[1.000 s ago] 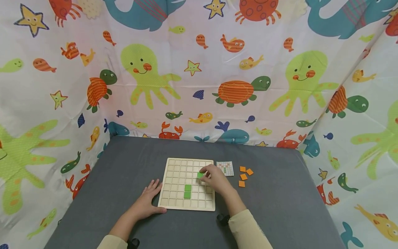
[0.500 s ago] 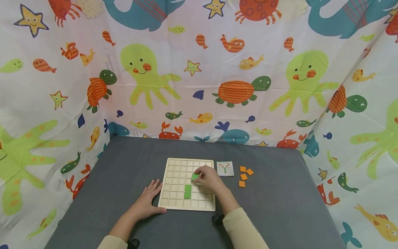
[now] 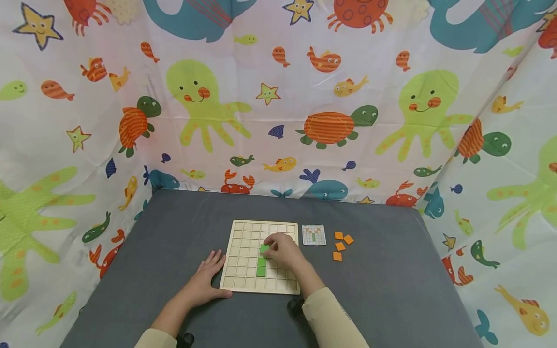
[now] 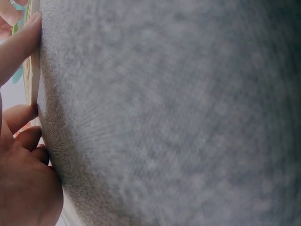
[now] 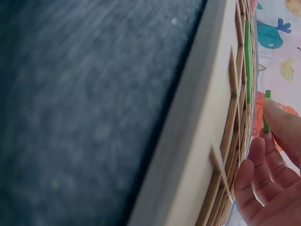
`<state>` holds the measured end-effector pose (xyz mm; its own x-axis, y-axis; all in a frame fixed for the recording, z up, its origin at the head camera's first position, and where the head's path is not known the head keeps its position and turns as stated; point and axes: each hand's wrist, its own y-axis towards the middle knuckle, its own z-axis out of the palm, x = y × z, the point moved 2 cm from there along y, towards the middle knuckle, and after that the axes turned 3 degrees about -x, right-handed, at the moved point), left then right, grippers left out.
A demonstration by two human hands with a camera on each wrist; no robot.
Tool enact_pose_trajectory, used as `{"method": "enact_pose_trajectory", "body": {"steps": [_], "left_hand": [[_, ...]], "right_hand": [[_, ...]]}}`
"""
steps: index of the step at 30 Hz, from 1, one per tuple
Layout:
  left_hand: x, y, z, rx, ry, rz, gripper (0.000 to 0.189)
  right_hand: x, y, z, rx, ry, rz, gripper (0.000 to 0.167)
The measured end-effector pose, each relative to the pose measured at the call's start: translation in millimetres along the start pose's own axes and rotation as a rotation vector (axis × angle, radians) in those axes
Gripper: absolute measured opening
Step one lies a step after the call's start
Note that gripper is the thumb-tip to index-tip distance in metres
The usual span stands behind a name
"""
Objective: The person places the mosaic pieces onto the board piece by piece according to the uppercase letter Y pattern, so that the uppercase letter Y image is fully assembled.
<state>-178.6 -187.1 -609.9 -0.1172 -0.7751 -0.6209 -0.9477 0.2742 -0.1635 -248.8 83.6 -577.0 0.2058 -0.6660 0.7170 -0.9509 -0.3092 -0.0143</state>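
Observation:
A square wooden grid board [image 3: 239, 241] lies on the grey table. Between thumb and finger, my right hand [image 3: 283, 251] pinches a thin green square tile [image 3: 263, 249] over the middle of the board. In the right wrist view that tile [image 5: 267, 117] is seen edge-on, just above the grid, with the other fingers loosely bent. Two green tiles [image 3: 261, 267] sit in neighbouring cells directly below it, in line. My left hand [image 3: 205, 280] lies at the board's left side with fingers spread, the thumb at the near-left corner. The left wrist view shows its fingertips [image 4: 35, 23] touching the board's edge.
Right of the board lies a small printed card [image 3: 314, 235] with a coloured grid pattern. Beyond it are several loose orange square tiles [image 3: 337, 256]. A curtain [image 3: 270, 116] with sea animals surrounds the table's back and sides.
My right hand has moved left across the board with the green tile, from the right part to just above the two placed green tiles. My left hand stays at the board's edge.

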Motion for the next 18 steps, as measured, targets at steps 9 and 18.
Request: {"method": "enact_pose_trajectory", "body": {"steps": [9,18], "left_hand": [[-0.6,-1.5,-1.9,-0.003,0.004,0.004,0.118],[-1.8,-1.4,-1.9,0.003,0.005,0.004,0.118]], "right_hand": [[1.9,3.4,5.6,0.037,-0.009,0.04,0.022],[2.1,3.1,7.9,0.029,-0.044,0.047,0.016]]}}
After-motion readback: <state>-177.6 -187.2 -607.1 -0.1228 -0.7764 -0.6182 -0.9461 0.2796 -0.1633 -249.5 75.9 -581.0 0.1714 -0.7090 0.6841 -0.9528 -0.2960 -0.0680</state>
